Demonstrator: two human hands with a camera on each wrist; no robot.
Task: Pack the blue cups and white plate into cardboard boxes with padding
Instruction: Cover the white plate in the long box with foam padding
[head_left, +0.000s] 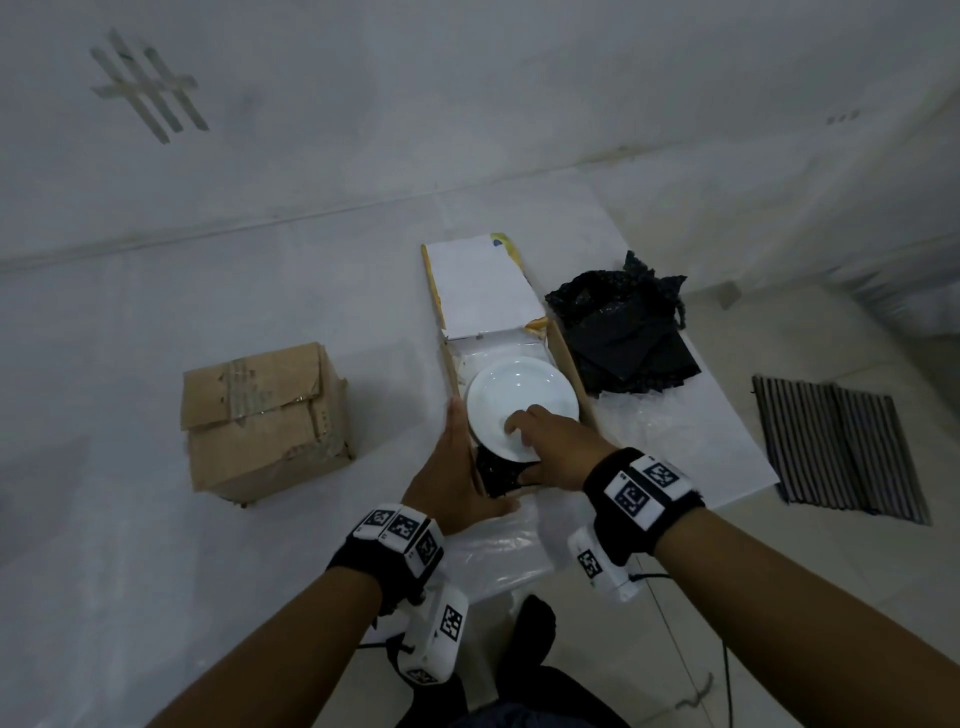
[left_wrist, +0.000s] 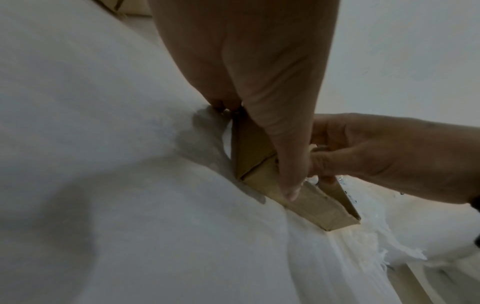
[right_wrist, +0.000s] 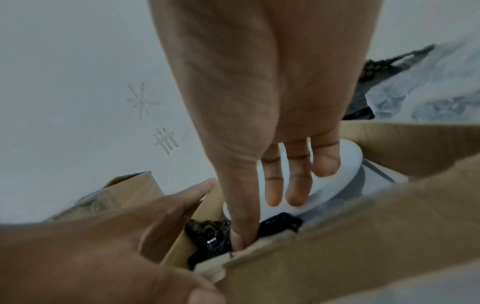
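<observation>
Pale floor lies under the open box (head_left: 569, 364); left hand (head_left: 452, 470) braces its wall, fingers straight, while right hand (head_left: 550, 447) grips the plate (head_left: 519, 395) rim (rigid, slick, breakable).

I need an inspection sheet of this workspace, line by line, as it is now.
Surface: white sheet on the floor.
Job's things: white plate in open box, over black padding; cups nothing seen.
Clutter: closed box; black wrap pile; clear plastic; ribbed mat.
Hands: left hand flat against the box wall; right hand holds the plate.
Cables: thin cord.
Surroundings: tape marks on the wall.
</observation>
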